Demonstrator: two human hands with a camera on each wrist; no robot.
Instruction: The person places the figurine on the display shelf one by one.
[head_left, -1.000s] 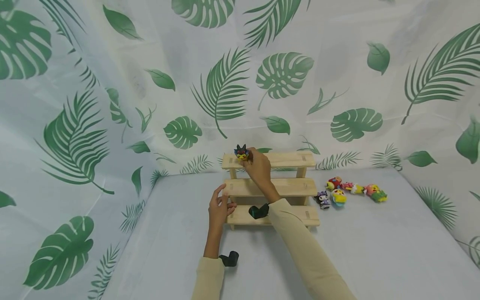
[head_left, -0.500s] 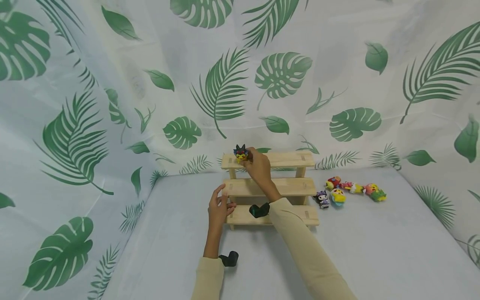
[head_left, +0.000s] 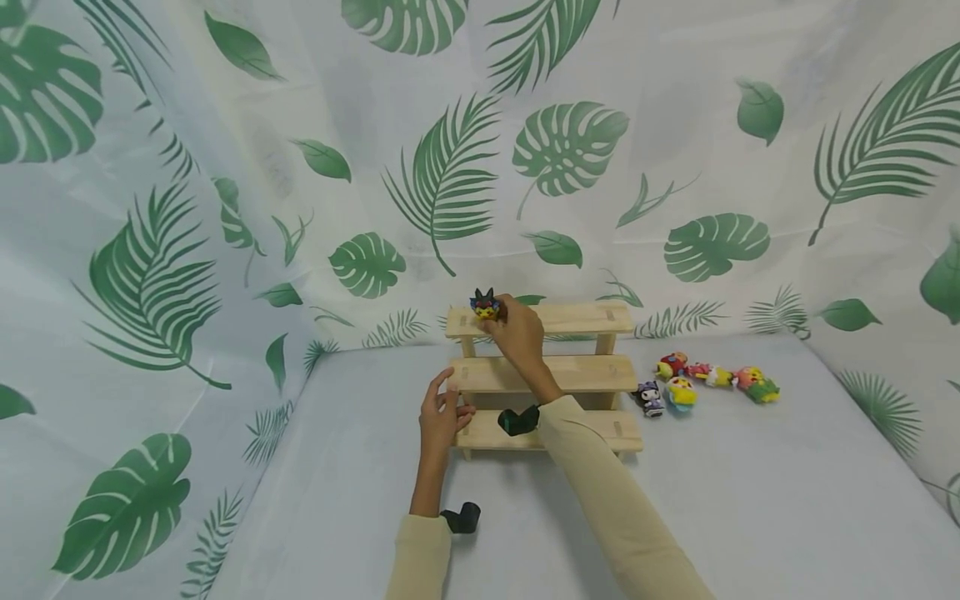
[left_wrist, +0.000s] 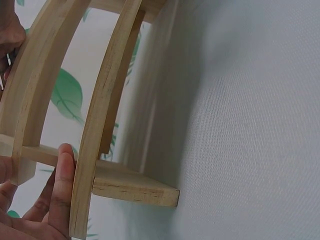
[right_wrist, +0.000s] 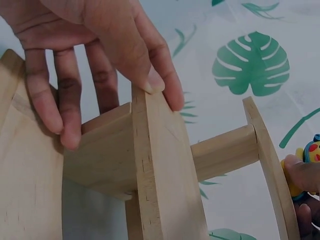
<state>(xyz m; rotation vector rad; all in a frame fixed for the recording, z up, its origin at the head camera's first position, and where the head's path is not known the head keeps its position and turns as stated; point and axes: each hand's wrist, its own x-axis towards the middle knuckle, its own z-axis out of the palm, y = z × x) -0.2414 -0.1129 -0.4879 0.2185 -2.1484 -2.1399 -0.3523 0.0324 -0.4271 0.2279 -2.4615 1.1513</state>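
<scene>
"Black-eared figurine (head_left: 486,305), head view first. Where?"

"Upright at the left end of the top plank (head_left: 577,317) of the wooden stand (head_left: 585,375). Right hand (head_left: 519,333) pinched it from the side, fingers narrow around it. Base touching wood? Couldn't tell."

"Left hand (head_left: 438,417)?"

"At the stand's left end, by the middle plank (head_left: 480,373) and bottom plank (head_left: 618,432). Spare figurines (head_left: 681,393) lay off to the right on the white cloth (head_left: 750,500)."

"Good technique there?"

"Step looked like standing the figurine up. My call: it needed a light pinch, base flat, weight on the wood before any release. That close to the plank's end, a tilt risked a fall."

"Left wrist view, quick."

"Figurine not visible. Left fingers were against the stand's end, one touching the bottom plank. Part of the right hand showed at the upper left edge; its grip couldn't be told from there."

"Right wrist?"

"Figurine cut off at the right edge, right thumb against it, beside the top plank. Left thumb and a finger pinched the middle plank's end, other fingers loose near the bottom plank. Sensible brace, I judged: steady hold, no pushing, so the stand wouldn't shift under the figurine."
</scene>
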